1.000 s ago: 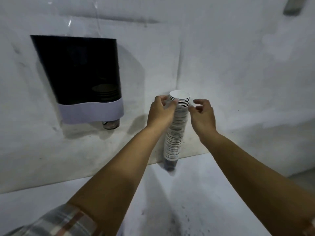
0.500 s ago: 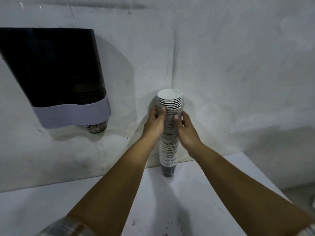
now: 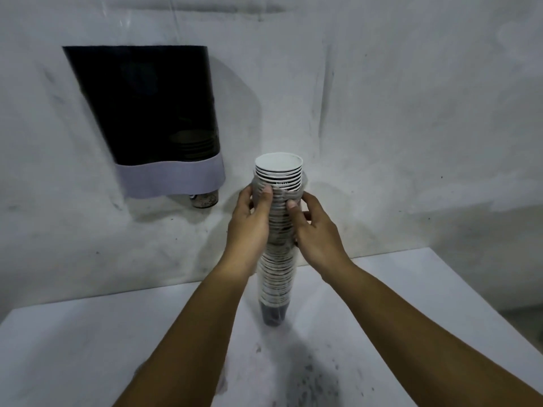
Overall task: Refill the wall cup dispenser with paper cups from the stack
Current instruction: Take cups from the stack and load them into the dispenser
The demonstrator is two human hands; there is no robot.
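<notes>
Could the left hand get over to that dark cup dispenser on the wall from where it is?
Probably yes. The left hand now grips the cup stack, and the dispenser hangs up and to its left, with only bare wall between. It would need to let go or carry cups along.

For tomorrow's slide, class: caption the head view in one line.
Both hands, left hand and right hand, grip a tall paper cup stack standing on the table beside the wall dispenser.
</notes>
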